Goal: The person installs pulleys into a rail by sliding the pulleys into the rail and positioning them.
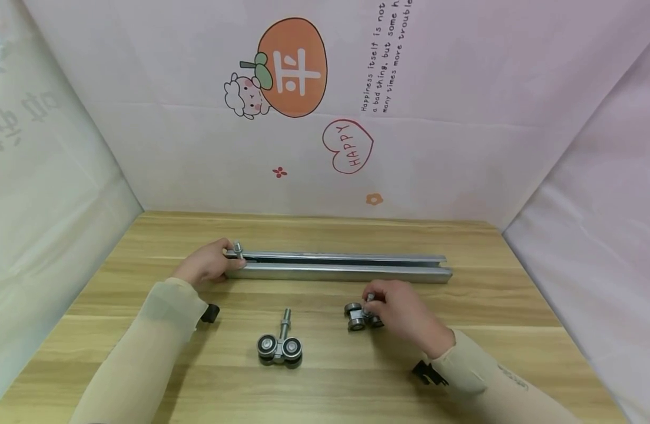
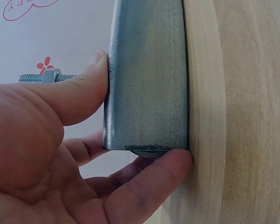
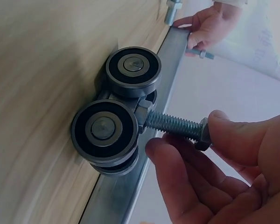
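A metal channel rail (image 1: 335, 272) lies across the table, its slot facing up. At its left end my left hand (image 1: 207, 262) grips the rail, thumb on the top edge and fingertips at the open end. A threaded bolt with a nut (image 2: 50, 75) sticks up from the slot beside that thumb; a rounded edge just shows at the rail's end, the rest being hidden inside. My right hand (image 1: 404, 309) pinches the nut at the bolt's end on a roller trolley (image 3: 103, 128), whose wheels are near the tabletop. Whether they touch it, I cannot tell.
Another roller trolley (image 1: 279, 347) stands on the wooden table (image 1: 330, 388) in front of the rail, between my arms, bolt pointing up. White printed sheeting (image 1: 436, 165) rises behind the table and along both sides.
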The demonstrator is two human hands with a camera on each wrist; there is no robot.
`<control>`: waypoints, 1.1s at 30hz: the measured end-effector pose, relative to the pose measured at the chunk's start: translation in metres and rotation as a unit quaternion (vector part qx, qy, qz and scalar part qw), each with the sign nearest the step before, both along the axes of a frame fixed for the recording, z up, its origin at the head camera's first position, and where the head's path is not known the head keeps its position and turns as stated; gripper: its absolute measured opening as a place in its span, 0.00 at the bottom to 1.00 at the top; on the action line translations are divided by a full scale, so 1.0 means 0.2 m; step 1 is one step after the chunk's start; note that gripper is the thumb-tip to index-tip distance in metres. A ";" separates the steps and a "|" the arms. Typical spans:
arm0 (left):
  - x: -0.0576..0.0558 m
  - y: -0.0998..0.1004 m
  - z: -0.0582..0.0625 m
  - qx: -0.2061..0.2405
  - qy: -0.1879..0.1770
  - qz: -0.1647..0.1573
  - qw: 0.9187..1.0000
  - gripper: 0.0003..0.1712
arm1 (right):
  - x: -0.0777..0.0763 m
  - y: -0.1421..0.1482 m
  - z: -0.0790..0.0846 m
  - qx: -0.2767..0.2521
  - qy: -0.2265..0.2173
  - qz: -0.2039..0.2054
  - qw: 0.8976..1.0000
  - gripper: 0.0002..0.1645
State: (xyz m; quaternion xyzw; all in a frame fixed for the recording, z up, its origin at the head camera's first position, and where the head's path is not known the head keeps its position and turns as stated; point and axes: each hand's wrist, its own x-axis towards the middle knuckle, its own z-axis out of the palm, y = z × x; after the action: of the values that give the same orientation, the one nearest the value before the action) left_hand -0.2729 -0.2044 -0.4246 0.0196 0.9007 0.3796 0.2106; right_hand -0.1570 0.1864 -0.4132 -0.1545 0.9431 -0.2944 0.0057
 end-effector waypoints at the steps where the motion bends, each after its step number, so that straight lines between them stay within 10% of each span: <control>1: 0.00 0.00 0.00 0.000 0.000 -0.002 1.000 0.26 | 0.00 0.01 0.00 0.000 -0.001 -0.003 1.000 0.03; 33: -0.01 0.00 0.00 -0.017 0.003 -0.005 1.000 0.29 | -0.05 0.56 0.02 0.032 -0.046 -0.090 0.994 0.09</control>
State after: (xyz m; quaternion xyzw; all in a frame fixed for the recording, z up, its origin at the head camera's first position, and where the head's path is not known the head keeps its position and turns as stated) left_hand -0.2742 -0.2052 -0.4239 0.0211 0.9075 0.3631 0.2102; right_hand -0.1680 0.2986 -0.4092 -0.0548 0.9608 -0.2704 0.0272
